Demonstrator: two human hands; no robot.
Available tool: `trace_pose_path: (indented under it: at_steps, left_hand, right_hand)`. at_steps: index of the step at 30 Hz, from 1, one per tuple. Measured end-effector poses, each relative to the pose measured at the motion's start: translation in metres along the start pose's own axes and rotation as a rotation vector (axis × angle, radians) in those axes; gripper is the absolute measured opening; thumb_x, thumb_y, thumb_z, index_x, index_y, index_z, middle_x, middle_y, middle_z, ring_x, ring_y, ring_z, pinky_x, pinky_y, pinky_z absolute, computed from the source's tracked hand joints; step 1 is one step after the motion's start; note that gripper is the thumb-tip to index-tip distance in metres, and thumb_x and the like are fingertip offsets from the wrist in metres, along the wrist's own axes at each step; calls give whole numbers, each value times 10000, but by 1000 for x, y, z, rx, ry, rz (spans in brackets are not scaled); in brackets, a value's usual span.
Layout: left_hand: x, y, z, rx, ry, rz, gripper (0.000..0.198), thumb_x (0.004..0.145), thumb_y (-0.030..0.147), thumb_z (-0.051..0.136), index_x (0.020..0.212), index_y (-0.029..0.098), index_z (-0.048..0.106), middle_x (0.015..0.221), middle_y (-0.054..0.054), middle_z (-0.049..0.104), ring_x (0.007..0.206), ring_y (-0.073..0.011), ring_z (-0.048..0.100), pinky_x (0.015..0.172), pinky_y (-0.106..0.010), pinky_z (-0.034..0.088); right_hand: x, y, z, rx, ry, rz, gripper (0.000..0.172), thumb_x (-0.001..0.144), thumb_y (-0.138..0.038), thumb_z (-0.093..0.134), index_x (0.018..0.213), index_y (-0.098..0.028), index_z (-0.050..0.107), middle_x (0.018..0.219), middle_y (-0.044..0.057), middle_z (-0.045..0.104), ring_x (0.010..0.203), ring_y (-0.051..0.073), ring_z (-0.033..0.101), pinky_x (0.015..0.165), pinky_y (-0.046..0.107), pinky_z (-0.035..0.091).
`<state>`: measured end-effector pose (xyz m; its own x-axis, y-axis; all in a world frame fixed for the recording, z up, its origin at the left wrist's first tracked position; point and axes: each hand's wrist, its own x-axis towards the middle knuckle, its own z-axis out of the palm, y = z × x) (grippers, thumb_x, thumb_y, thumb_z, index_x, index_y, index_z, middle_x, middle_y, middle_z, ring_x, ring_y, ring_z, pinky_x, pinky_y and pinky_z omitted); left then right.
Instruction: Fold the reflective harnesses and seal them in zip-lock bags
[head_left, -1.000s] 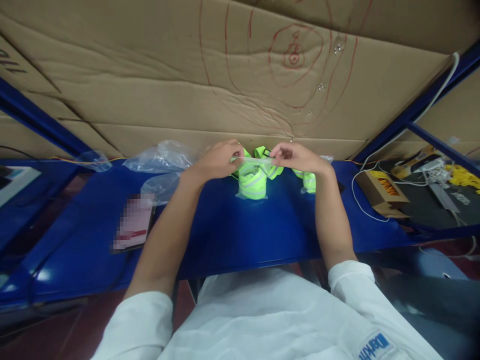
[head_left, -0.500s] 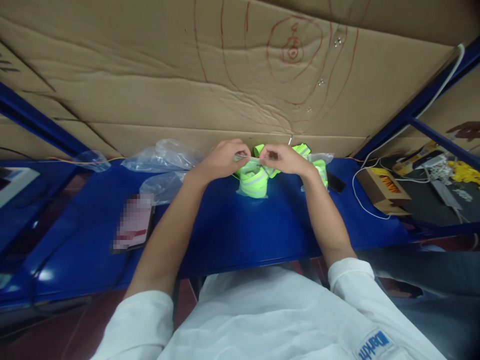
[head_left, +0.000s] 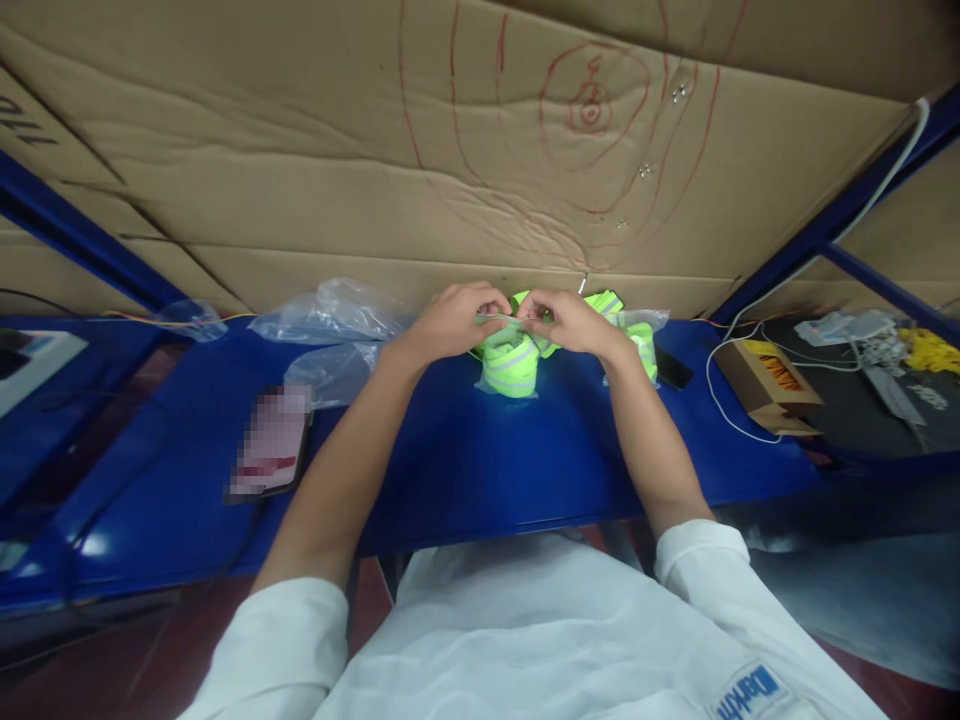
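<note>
My left hand point(head_left: 457, 320) and my right hand point(head_left: 571, 320) pinch the upper edge of a clear plastic bag point(head_left: 487, 388), fingers closed and nearly meeting. Inside it sits a coiled neon yellow-green reflective strap point(head_left: 511, 366) with silvery stripes, resting low on the blue table. Behind my right hand lies more neon reflective material point(head_left: 604, 301), partly hidden. Another bagged neon piece point(head_left: 643, 343) is beside my right forearm.
Crumpled clear bags point(head_left: 330, 312) lie left of my hands. A phone point(head_left: 270, 440) rests near my left forearm, and a dark flat object point(head_left: 673, 369) lies at right. An open cardboard box point(head_left: 772, 385) and white cable stand further right. A cardboard wall point(head_left: 300, 200) rises behind the table.
My fingertips have drawn slightly closer together along the bag's edge. At the far right, another person's hand has gone from view. The camera view has shifted a little.
</note>
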<state>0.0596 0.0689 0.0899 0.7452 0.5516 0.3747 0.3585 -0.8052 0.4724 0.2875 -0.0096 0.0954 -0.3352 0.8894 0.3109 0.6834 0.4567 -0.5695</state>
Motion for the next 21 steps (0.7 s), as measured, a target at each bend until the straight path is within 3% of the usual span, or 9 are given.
trace_pose_path:
  at_steps: [6,13,21]
  left_hand:
    - [1,-8,2,-18,22,67,224,942,367,628,976,225,799,994,-55,773,911,-203,693,812,-311,476]
    - [-3,2,0,70,10,118,275,977,366,536,1000,215,764,1030,-61,752,953,-221,678,834,-332,469]
    - [-2,2,1,11,-43,122,260,938,397,575,1032,207,726,1050,-65,739,985,-228,663,871,-345,468]
  right_hand:
    - [0,1,-4,-18,-9,51,220,887,-366,667,929,-161,733,831,42,730,751,163,614,736,285,423]
    - [-2,-11,-3,-28,-31,-31,168,914,-306,601,891,-170,696,772,15,686,685,138,551,709,274,403]
    - [-2,-4,-3,-6,-63,3,209,941,-363,590,940,-180,690,840,32,727,731,154,587,709,274,411]
